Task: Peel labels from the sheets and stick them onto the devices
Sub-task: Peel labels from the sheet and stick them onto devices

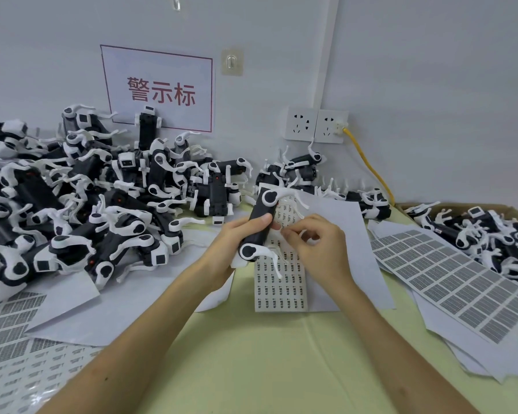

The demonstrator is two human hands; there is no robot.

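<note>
Head view.
- Left hand (237,234): fingers and thumb wrapped round one black-and-white device (259,225), held over the desk (266,354) centre.
- Right hand (314,243): fingertips pinched on the curled-up label sheet (281,285), just beside the device.
- Device pile (87,189): rear-left corner.
- Grey label sheets (446,276): right edge.

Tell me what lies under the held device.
A label sheet lies beneath the device, on white paper; the left hand and right hand cover its upper part.

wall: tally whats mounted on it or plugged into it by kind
wall sockets: 2
adhesive hooks: 2
paper sign: 1
yellow cable: 1
total: 6
</note>
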